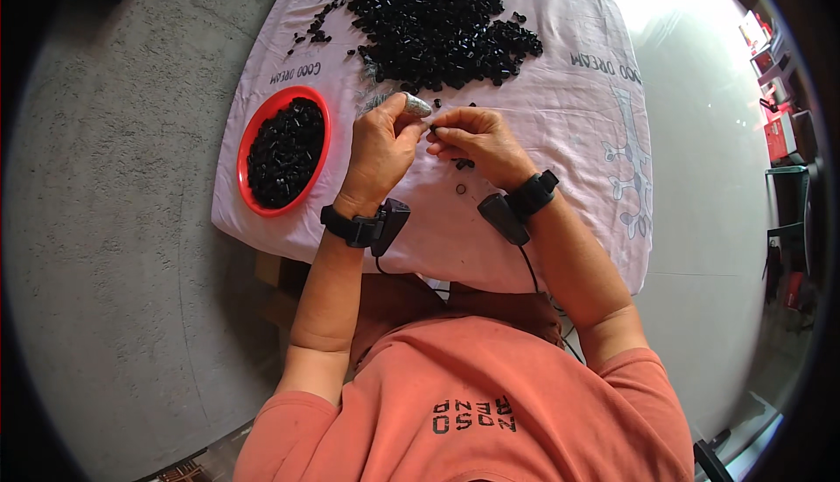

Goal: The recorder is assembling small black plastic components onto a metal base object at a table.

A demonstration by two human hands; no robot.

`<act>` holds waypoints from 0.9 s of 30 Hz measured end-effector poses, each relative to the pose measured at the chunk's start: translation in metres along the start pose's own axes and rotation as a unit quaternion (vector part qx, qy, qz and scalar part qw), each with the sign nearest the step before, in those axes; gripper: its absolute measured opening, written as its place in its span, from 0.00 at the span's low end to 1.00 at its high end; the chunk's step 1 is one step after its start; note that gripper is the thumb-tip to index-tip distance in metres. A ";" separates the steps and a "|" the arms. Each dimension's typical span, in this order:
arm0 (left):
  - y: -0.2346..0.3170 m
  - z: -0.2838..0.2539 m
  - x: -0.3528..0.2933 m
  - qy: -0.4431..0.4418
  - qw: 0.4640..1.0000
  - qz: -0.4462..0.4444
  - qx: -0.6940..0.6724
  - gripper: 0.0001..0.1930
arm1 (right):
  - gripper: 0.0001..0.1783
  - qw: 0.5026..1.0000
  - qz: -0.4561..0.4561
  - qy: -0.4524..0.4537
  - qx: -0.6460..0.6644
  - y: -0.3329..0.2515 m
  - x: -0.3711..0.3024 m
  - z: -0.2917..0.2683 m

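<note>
My left hand is closed, with a silvery wrap around one fingertip. Whatever lies between its thumb and fingers is hidden or too small to name. Almost touching it, my right hand pinches a small black plastic piece at its fingertips. Beyond both hands spreads a big heap of similar shiny black pieces. Below the right hand lie a few loose black pieces and a small dark ring.
To the left of my left hand stands a red bowl filled with black pieces. A pale pink printed cloth covers the table. Each wrist carries a strapped black device, with cables hanging toward my lap. Shelving stands far right.
</note>
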State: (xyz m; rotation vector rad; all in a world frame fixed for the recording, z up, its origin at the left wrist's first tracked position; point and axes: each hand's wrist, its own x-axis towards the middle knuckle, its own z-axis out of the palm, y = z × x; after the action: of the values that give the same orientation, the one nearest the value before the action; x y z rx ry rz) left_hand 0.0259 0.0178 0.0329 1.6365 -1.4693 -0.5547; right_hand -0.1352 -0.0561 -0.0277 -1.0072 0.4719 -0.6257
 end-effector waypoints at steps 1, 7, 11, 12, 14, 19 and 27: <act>0.000 0.000 0.000 0.002 1.000 0.011 0.007 0.06 | 0.11 1.000 -0.002 -0.004 -0.002 0.000 0.000 0.000; 0.008 -0.007 0.001 -0.047 0.996 0.011 0.077 0.07 | 0.11 1.000 -0.008 -0.010 -0.010 0.004 0.001 -0.002; 0.012 -0.011 0.005 -0.077 0.990 0.023 0.119 0.08 | 0.08 1.000 -0.021 -0.011 -0.020 0.003 0.001 0.001; 0.013 -0.011 0.006 -0.087 0.988 0.032 0.125 0.08 | 0.08 0.999 -0.022 -0.010 -0.028 0.004 0.001 0.001; 0.015 -0.012 0.009 -0.102 0.984 0.052 0.134 0.07 | 0.07 0.999 -0.025 -0.008 -0.039 0.005 0.001 0.001; 0.018 -0.012 0.016 -0.141 0.966 0.108 0.186 0.07 | 0.07 0.995 -0.044 -0.017 -0.091 0.006 0.002 0.000; 0.020 -0.011 0.016 -0.098 0.980 0.051 0.163 0.09 | 0.08 0.999 -0.023 0.006 -0.029 -0.002 -0.001 0.000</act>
State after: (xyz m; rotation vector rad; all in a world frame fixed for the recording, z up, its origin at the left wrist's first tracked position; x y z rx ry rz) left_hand 0.0265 0.0062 0.0581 1.7820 -1.8573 -0.4424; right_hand -0.1364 -0.0567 -0.0259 -1.0729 0.4814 -0.6632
